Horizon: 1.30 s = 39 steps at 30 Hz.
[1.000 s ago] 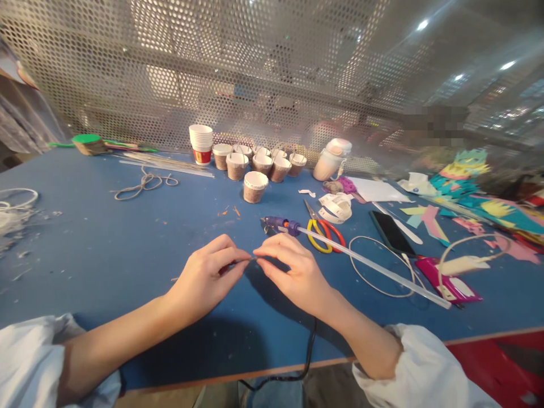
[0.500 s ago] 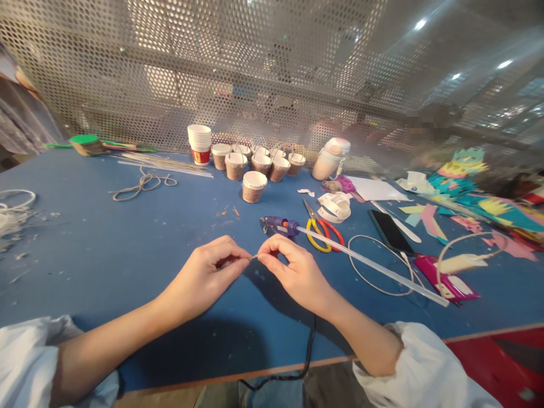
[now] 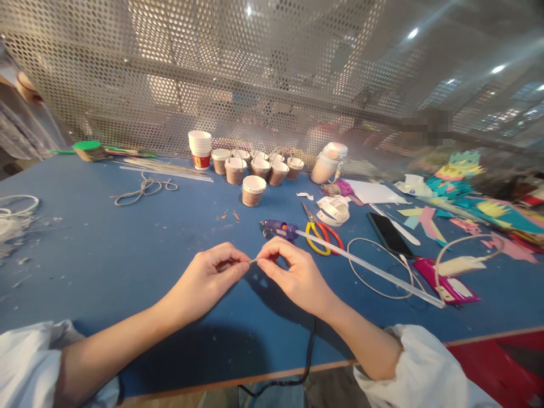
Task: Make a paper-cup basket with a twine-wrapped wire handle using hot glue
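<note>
Between the fingertips of both hands shows a tiny bit of thin pale string [image 3: 254, 261]; the fingers hide the rest of it. My left hand [image 3: 212, 277] pinches one end with thumb and forefinger. From the other side my right hand [image 3: 293, 272] pinches it too, the fingertips almost meeting. Just beyond the right hand lies a purple glue gun [image 3: 278, 229] with a long clear glue stick [image 3: 365, 263] sticking out of its back. Scissors [image 3: 321, 235] with yellow and red handles rest beside it. A small twine-wrapped cup [image 3: 254, 191] stands upright farther back.
Several wrapped cups [image 3: 235, 170] and a stack of paper cups [image 3: 199, 150] line the back before a perforated metal screen. Loose twine [image 3: 144, 190] lies left. A bottle [image 3: 327, 163], a phone [image 3: 391, 233], a white cable [image 3: 361, 286] and paper scraps [image 3: 429, 224] occupy the right.
The view has shifted very slightly. Both hands keep the same pinch on the string, with barely any visible movement.
</note>
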Each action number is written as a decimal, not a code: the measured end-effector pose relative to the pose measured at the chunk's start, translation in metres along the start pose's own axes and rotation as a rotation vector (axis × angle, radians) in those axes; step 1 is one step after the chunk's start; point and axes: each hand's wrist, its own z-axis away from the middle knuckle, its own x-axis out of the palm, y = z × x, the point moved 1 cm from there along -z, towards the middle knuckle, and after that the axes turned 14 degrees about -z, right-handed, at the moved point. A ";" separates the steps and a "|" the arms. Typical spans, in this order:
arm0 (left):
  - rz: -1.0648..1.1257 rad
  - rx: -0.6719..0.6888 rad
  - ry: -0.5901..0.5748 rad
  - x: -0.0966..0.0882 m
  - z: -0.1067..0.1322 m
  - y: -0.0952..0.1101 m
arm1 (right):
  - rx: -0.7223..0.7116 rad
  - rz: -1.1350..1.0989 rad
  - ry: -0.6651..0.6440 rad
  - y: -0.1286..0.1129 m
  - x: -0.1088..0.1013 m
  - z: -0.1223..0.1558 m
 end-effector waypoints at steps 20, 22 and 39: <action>0.487 -0.294 -0.278 0.004 -0.001 0.001 | -0.681 0.829 -0.037 0.013 -0.013 0.002; 0.465 -0.283 -0.264 0.005 -0.002 -0.001 | -0.652 0.784 -0.040 0.013 -0.012 0.001; 0.416 -0.288 -0.259 0.005 -0.002 -0.004 | -0.734 0.757 0.067 0.012 -0.014 0.001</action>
